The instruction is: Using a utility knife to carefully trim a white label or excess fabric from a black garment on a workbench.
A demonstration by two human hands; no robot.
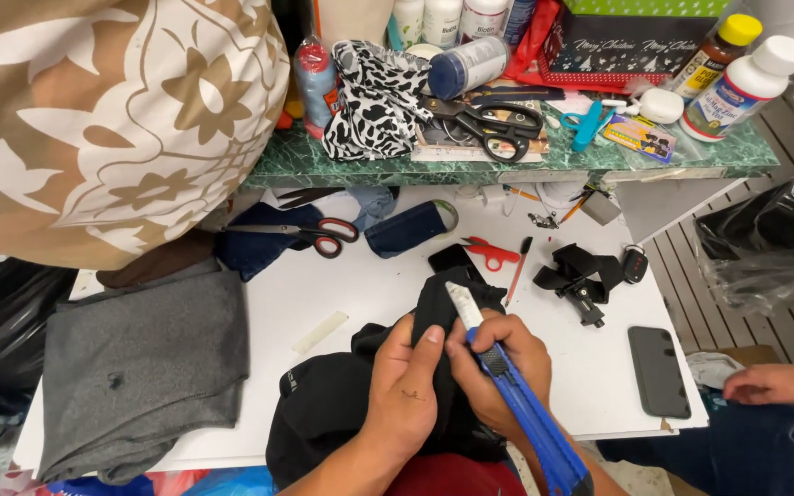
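both your hands sit on the black garment [342, 404] at the near table edge. your left hand [406, 390] is half curled, pinching the fabric fold up, thumb against it. your right hand [498, 367] is fisted round a blue utility knife [516, 404], blade out and laid on the fold just above your knuckles. grey cloth [140, 367] lies well left of your left hand, a dark phone [659, 370] right of your right, red-handled scissors [310, 234] beyond both.

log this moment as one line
left hand: pinning black fabric | right hand: gripping blue utility knife, blade on fabric | surface: white table
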